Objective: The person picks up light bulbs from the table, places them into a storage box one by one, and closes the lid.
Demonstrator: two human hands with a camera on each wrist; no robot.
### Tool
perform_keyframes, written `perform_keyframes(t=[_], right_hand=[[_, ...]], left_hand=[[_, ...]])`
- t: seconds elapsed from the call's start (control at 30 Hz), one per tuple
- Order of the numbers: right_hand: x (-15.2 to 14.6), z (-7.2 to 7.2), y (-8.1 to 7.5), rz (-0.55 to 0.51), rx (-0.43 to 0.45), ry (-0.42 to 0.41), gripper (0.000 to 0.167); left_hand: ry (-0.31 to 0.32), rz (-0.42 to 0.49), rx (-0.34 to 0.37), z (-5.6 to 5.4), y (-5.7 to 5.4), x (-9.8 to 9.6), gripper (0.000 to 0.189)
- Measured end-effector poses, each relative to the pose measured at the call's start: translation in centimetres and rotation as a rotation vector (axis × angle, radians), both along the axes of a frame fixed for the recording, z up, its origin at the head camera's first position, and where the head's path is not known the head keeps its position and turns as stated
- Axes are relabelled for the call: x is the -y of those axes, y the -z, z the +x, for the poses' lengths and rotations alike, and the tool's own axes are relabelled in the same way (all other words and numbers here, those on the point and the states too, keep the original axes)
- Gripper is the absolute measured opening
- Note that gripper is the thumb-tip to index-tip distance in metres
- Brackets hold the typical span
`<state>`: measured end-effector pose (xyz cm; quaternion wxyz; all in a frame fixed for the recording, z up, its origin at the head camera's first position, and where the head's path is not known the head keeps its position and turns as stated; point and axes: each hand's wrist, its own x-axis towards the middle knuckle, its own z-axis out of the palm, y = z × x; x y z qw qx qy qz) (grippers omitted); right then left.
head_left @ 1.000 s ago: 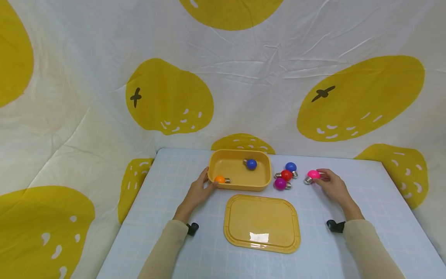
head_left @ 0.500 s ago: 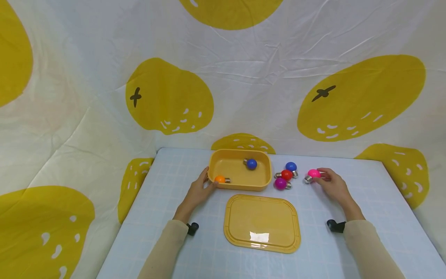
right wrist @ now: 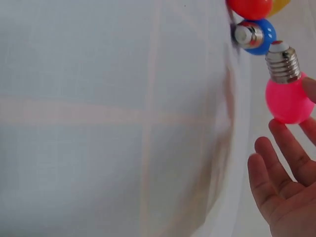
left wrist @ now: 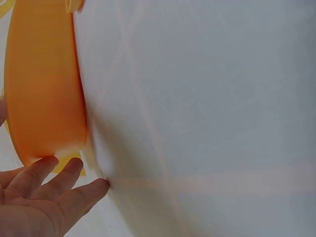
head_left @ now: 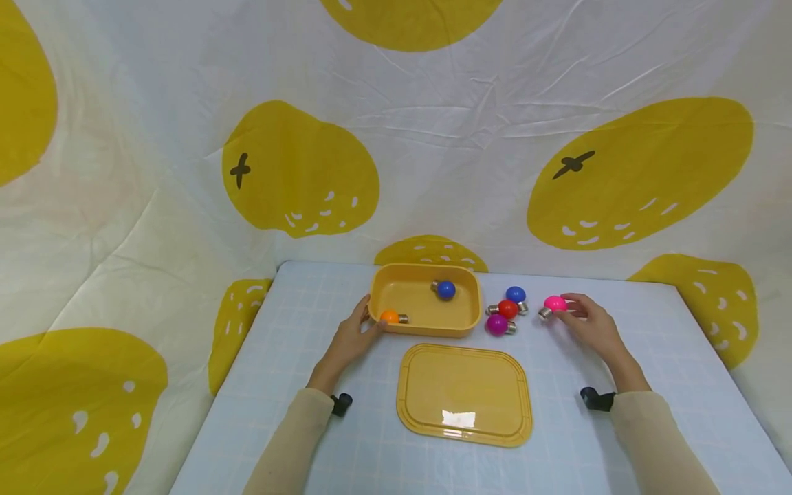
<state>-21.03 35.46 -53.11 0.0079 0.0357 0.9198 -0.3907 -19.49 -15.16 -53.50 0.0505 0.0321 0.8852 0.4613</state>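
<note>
A pink light bulb [head_left: 555, 303] with a metal screw base is pinched between the thumb and fingers of my right hand [head_left: 590, 326]. In the right wrist view the bulb's screw base [right wrist: 283, 65] points up, away from the palm. My left hand [head_left: 354, 337] holds the left end of a yellow plastic box [head_left: 427, 331], thumb at the front corner and fingers along the end wall. Inside the box lie a blue bulb [head_left: 446, 290] and an orange bulb [head_left: 390, 316]. Between box and right hand lie a red bulb [head_left: 508, 309], another blue bulb [head_left: 515, 295] and a purple bulb [head_left: 497, 324].
A flat yellow lid [head_left: 464, 392] lies in front of the box on the pale blue checked tablecloth [head_left: 260, 385]. Behind the table hangs a white cloth [head_left: 433, 172] with large yellow fruit prints. Each wrist wears a small black camera [head_left: 597, 399].
The right hand has shifted very slightly left and up with the pink bulb between its fingers. The left hand keeps its place on the box.
</note>
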Motion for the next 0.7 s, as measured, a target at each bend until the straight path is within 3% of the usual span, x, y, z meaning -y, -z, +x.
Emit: perform_keyframes(t=[0.7], right_hand=[[3.1, 0.6, -4.7, 0.000, -0.122, -0.138, 0.057]], left_hand=[[-0.001, -0.004, 0.002, -0.1, 0.1, 0.1, 0.083]])
